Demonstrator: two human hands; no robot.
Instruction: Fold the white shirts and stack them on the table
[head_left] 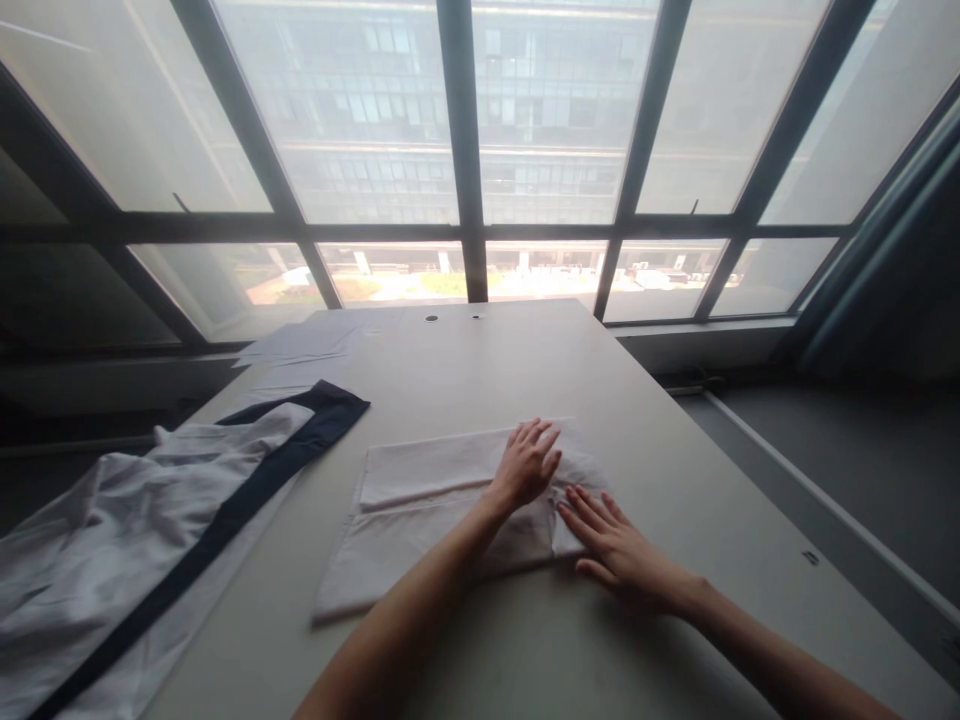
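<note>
A white garment or cloth (420,540), folded into a flat, long shape, lies on the white table (480,370) in front of me. Across its right part rests my left hand (526,462), fingers spread and pressing on the fabric. My right hand (619,545) lies flat with fingers stretched out, its fingertips on the cloth's right end. Small creases show in the fabric between the two hands. Which kind of garment it is, I cannot tell.
At the left, a rumpled white cloth with a dark navy band (247,500) hangs toward the table's edge. Thin white sheets (300,340) lie at the far left corner. Tall windows (555,110) stand behind the table, and a grey curtain (885,240) hangs at the right.
</note>
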